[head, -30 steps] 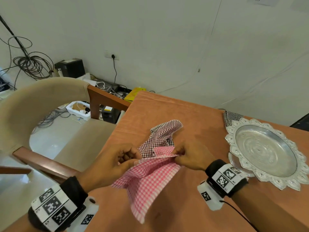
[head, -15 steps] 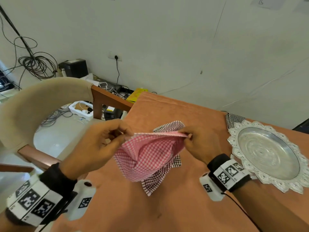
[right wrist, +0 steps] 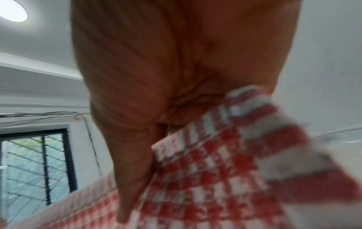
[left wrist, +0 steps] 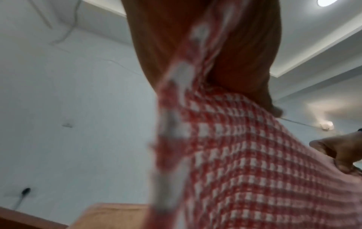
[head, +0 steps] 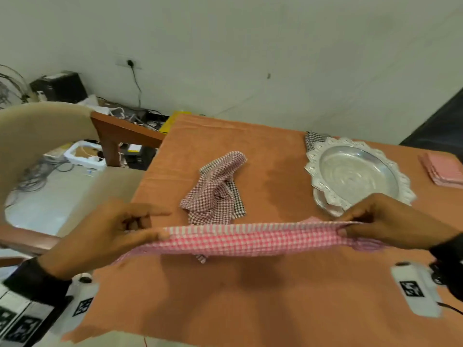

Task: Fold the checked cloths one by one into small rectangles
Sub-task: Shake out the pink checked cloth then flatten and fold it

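Left hand (head: 105, 236) and right hand (head: 390, 221) each pinch a top corner of the pink-and-white checked cloth (head: 250, 239), stretched taut above the orange-covered table (head: 225, 304): spreading step, next likely lay flat, corners aligned, for first fold.

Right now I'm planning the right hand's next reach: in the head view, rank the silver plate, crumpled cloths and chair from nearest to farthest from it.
1. Silver plate, just beyond the right hand.
2. Crumpled cloths, mid-table, to its left.
3. Chair, off the table's left edge.
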